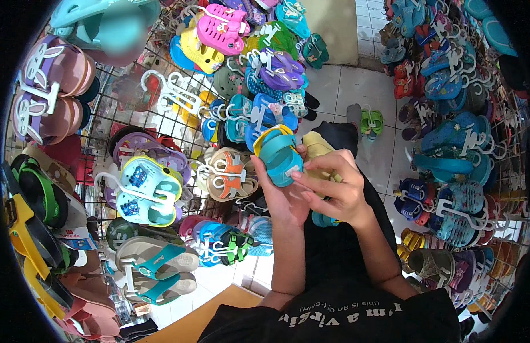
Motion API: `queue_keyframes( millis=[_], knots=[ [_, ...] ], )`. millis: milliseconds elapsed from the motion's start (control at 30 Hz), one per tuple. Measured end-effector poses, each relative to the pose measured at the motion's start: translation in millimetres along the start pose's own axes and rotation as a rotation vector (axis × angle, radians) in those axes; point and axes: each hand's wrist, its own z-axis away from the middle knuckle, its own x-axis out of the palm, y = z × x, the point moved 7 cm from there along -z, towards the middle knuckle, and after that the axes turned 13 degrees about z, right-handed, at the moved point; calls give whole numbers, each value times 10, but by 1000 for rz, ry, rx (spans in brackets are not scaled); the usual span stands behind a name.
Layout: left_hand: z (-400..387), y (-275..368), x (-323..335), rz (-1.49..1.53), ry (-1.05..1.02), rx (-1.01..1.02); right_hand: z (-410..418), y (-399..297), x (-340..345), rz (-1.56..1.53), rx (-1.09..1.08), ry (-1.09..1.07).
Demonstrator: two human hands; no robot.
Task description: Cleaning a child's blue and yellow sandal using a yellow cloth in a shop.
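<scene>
My left hand [282,203] holds a small turquoise child's sandal [278,150] with a yellow edge, its insole facing up. A small white sticker [292,170] lies on that insole. One fingertip of my right hand [344,184] touches the sticker, and the other fingers are spread around the sandal's edge. Below the hands, partly hidden, another turquoise sandal [324,219] rests against my dark clothing. A pale yellow cloth-like item [318,143] lies beyond my right hand, partly covered by it.
A wire grid rack [119,83] hung with children's shoes stands close on the left. Light blue clogs [147,191] hang there. Another packed rack [457,133] lines the right. Green sandals [371,122] are on the tiled floor [333,85]. A wooden surface [213,315] is at lower left.
</scene>
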Motion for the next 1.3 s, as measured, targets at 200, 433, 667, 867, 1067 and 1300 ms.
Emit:
queue_keyframes(
  millis=[200,433,667,867,1067,1300],
  knots=[
    [-9,-104,-22,117,-36,-88,72,-27,2,91,-15,102],
    [13,-94,-13,120,-49,-128,55,110,40,-14,123,-7],
    [4,-61,-52,172,-72,-173,64,141,23,-329,293,-13],
    [-15,-21,-84,23,-36,-62,50,10,84,-5,93,-121],
    [-40,87,-25,7,-147,-65,60,349,73,-186,364,-162],
    [-59,225,-239,-140,-178,-162,228,553,369,-384,502,-447]
  ],
)
